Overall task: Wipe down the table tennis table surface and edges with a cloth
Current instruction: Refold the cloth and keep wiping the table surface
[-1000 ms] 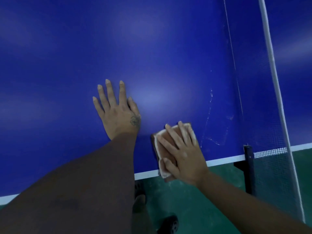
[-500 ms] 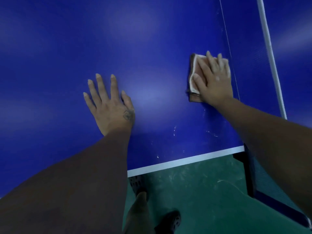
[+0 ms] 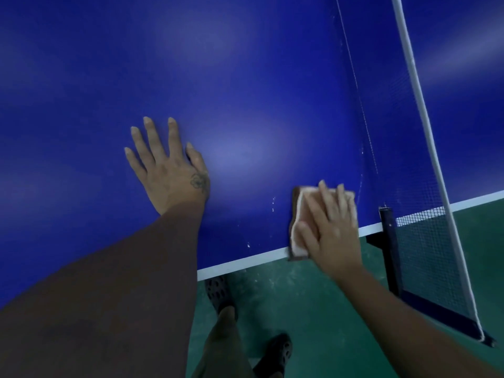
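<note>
The blue table tennis table (image 3: 245,77) fills most of the view, with a white line along its near edge (image 3: 245,261). My left hand (image 3: 169,170) lies flat on the surface, fingers spread and straight. My right hand (image 3: 330,227) presses a folded brown and white cloth (image 3: 297,211) flat onto the table with straight fingers, right at the near edge beside the net. The cloth's lower corner hangs just over the white edge line. A few white specks (image 3: 273,204) dot the surface left of the cloth.
The net (image 3: 409,186) with its white top band runs up the right side, held by a dark post and clamp (image 3: 388,236) at the table edge. Below the edge is green floor (image 3: 313,309), with my legs and dark perforated shoes (image 3: 218,293).
My right hand has pulled the cloth from far up the table beside the net back down to the near edge. My left hand has stayed flat in place.
</note>
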### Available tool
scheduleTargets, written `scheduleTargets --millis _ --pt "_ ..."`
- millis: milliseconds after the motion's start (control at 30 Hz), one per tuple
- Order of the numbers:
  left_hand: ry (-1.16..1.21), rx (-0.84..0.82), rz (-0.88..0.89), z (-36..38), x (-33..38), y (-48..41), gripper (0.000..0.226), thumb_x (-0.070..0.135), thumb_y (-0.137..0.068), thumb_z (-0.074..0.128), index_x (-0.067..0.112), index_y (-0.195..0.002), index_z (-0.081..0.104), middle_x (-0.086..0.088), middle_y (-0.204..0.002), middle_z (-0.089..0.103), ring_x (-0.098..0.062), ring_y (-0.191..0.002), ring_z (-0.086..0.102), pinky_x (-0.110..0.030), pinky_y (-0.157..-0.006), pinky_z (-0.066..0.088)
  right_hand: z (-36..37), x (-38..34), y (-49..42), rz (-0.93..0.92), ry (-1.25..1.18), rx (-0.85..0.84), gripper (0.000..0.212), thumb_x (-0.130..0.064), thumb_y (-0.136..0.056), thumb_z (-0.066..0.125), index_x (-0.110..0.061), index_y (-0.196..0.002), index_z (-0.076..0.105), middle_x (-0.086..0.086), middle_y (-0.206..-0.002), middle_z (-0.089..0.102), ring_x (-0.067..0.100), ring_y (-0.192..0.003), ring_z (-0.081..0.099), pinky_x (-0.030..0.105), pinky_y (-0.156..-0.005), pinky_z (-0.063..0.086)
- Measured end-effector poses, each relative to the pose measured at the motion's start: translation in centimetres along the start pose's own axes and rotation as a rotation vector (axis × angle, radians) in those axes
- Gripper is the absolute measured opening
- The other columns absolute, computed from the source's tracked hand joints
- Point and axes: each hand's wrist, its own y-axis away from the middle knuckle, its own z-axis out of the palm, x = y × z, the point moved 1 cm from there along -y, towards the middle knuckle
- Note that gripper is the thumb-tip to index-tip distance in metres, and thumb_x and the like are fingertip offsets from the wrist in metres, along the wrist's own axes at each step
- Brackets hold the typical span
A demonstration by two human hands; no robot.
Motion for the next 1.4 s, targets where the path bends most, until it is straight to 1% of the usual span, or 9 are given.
scheduleTargets --millis 167,233,367,500,667,800,967,1133,1400 --pt "-0.006 -0.018 0.000 -0.1 0.1 -0.2 0.062 0.049 -0.114 0.022 0.032 -0.174 0.024 -0.007 -0.184 0.009 -0.033 -0.170 0.004 -0.058 -0.136 0.004 -0.4 -2.4 -10.3 0.385 -0.031 0.072 0.068 -0.062 -0.109 0.027 -0.027 -0.166 0.037 0.004 -0.180 0.015 0.040 -0.166 0.004 0.063 -0.132 0.004" --pt "-0.004 -0.039 -0.005 -0.2 0.0 -0.2 0.063 0.050 -0.113 0.020 0.033 -0.174 0.022 -0.006 -0.184 0.007 -0.032 -0.170 0.001 -0.057 -0.137 0.003 0.1 -5.7 -11.6 0.312 -0.019 0.067 0.066 -0.064 -0.110 0.027 -0.030 -0.166 0.039 0.004 -0.180 0.015 0.041 -0.165 0.005 0.063 -0.132 0.003" --pt "-0.004 -0.059 -0.002 -0.5 0.1 -0.1 0.063 0.050 -0.114 0.020 0.033 -0.175 0.020 -0.006 -0.184 0.005 -0.032 -0.170 0.000 -0.057 -0.137 0.001 1.7 -10.6 -5.6 -0.075 -0.047 0.082 0.061 -0.059 -0.111 0.039 -0.029 -0.164 0.044 0.005 -0.178 0.023 0.043 -0.165 0.011 0.066 -0.130 0.012" --pt "-0.023 -0.064 0.000 -0.7 0.0 0.0 0.063 0.050 -0.114 0.019 0.033 -0.175 0.019 -0.006 -0.184 0.005 -0.032 -0.170 0.000 -0.057 -0.136 0.001 1.8 -8.0 2.3 -0.258 -0.077 -0.031 0.057 -0.051 -0.111 0.044 -0.032 -0.165 0.040 -0.002 -0.179 0.019 0.038 -0.166 0.011 0.067 -0.129 0.016" --pt "-0.016 -0.048 0.004 -0.4 0.1 -0.1 0.063 0.050 -0.114 0.019 0.032 -0.174 0.020 -0.006 -0.184 0.006 -0.032 -0.170 0.001 -0.058 -0.137 0.001 0.8 -3.8 2.0 -0.139 -0.054 -0.038 0.056 -0.051 -0.113 0.037 -0.030 -0.164 0.042 -0.001 -0.179 0.022 0.036 -0.166 0.010 0.068 -0.128 0.017" --pt "0.000 -0.045 0.007 -0.3 0.1 0.0 0.064 0.051 -0.113 0.021 0.032 -0.174 0.022 -0.007 -0.184 0.007 -0.033 -0.170 0.002 -0.058 -0.136 0.002 1.1 -6.7 -3.8 0.048 -0.022 0.071 0.061 -0.059 -0.111 0.039 -0.029 -0.164 0.043 0.004 -0.177 0.026 0.039 -0.165 0.012 0.065 -0.131 0.010" --pt "-0.005 -0.083 0.059 -0.6 -0.3 0.2 0.065 0.055 -0.113 0.018 0.034 -0.175 0.016 -0.007 -0.184 0.002 -0.034 -0.170 -0.001 -0.060 -0.136 0.001 2.0 -9.4 -0.6 -0.101 -0.071 0.056 0.062 -0.060 -0.109 0.045 -0.031 -0.164 0.043 0.001 -0.179 0.020 0.038 -0.166 0.010 0.066 -0.130 0.013" --pt "-0.062 -0.116 0.173 -0.8 -1.1 6.4 0.064 0.057 -0.114 0.015 0.038 -0.175 0.008 -0.004 -0.184 -0.004 -0.032 -0.170 -0.006 -0.061 -0.136 0.003 1.1 -5.8 3.8 -0.124 -0.097 -0.026 0.059 -0.051 -0.110 0.049 -0.030 -0.164 0.043 -0.001 -0.179 0.019 0.038 -0.166 0.010 0.067 -0.129 0.016" --pt "-0.017 -0.019 0.181 0.0 -1.5 8.9 0.063 0.055 -0.114 0.029 0.037 -0.174 0.023 -0.004 -0.184 0.010 -0.032 -0.170 0.004 -0.060 -0.136 0.007 -0.5 -1.0 -11.1 -0.096 -0.032 0.062 0.058 -0.053 -0.111 0.042 -0.029 -0.164 0.043 0.003 -0.176 0.028 0.040 -0.164 0.019 0.065 -0.130 0.011"
